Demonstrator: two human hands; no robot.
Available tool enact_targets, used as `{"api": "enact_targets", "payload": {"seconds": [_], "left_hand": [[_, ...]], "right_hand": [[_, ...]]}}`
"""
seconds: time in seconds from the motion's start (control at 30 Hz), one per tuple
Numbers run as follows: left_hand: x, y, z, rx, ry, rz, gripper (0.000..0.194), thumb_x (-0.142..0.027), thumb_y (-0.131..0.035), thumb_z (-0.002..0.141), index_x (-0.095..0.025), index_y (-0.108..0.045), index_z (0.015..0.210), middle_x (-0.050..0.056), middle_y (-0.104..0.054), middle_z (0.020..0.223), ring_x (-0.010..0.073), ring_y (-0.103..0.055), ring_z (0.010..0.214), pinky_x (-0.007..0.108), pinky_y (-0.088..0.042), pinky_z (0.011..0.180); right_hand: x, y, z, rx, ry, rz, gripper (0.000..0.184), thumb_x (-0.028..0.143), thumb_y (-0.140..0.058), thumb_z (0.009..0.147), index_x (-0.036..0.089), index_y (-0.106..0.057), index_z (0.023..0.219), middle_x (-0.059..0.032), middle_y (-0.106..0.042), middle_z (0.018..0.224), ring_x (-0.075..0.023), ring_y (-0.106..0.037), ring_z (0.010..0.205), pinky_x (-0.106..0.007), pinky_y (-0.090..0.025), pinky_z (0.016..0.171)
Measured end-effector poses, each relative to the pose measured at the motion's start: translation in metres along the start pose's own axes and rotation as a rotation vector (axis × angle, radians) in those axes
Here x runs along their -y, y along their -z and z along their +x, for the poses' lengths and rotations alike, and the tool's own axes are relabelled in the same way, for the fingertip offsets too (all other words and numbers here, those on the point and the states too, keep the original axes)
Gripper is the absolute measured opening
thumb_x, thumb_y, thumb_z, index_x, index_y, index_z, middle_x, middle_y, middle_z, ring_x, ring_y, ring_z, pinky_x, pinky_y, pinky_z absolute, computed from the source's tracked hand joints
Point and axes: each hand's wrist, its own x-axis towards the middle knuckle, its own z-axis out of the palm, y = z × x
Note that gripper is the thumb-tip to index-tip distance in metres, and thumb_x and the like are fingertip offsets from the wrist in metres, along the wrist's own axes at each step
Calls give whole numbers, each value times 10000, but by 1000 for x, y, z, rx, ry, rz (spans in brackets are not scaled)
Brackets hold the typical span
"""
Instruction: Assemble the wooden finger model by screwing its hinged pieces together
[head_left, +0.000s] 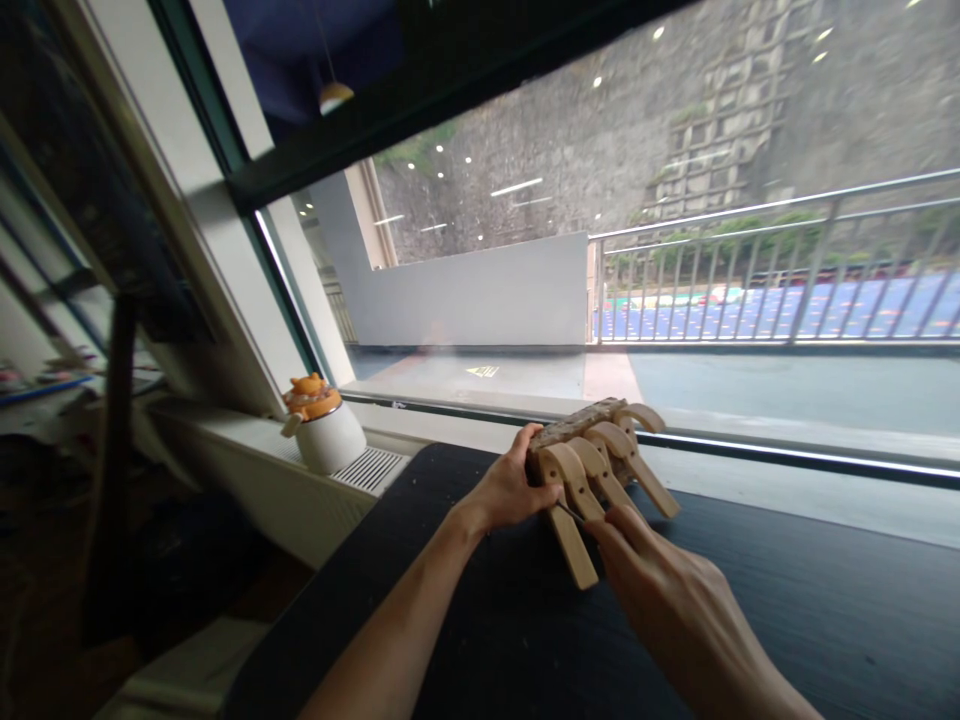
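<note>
A wooden figure (pixel 570 460) rests on the black table, with a rough, bark-like body and several pale curved legs with small holes. One of the legs (pixel 576 550) points down toward me. My left hand (pixel 517 485) grips the near left end of the figure, thumb at the side of the nearest leg. In my closed right hand (pixel 652 560) is a thin metal rod (pixel 571 512), perhaps a screwdriver shaft. Its tip lies against the nearest leg beside my left thumb. Any handle is hidden inside the fingers.
The black tabletop (pixel 810 590) meets a window sill, with a large glass pane (pixel 480 300) behind. To the left, a white jar (pixel 330 438) with an orange animal-shaped lid stands on the ledge beside a slotted vent (pixel 373 470). Outside is a metal railing (pixel 720 290).
</note>
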Motion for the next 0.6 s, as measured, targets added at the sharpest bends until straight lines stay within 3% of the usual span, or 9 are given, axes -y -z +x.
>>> {"api": "enact_targets", "payload": {"seconds": [0.43,0.6], "left_hand": [[-3,0,0,-5,-4,26,772,-183,-683,700,-224,-296,1366,31,-630,1005,146,-596,811,244,-491,706],[-2,0,0,1,8,1,771,-178,-687,696,-222,-300,1361,34,-627,1011,149,-596,824,241,-495,700]], "right_hand": [[-9,-2,2,-89,-81,61,240,241,-384,943,246,-619,992,-10,-677,911,-128,-658,600,-241,-403,455],[-7,-2,1,-3,-132,71,264,186,-417,899,249,-575,1101,-17,-678,937,-144,-659,580,-248,-423,462]]}}
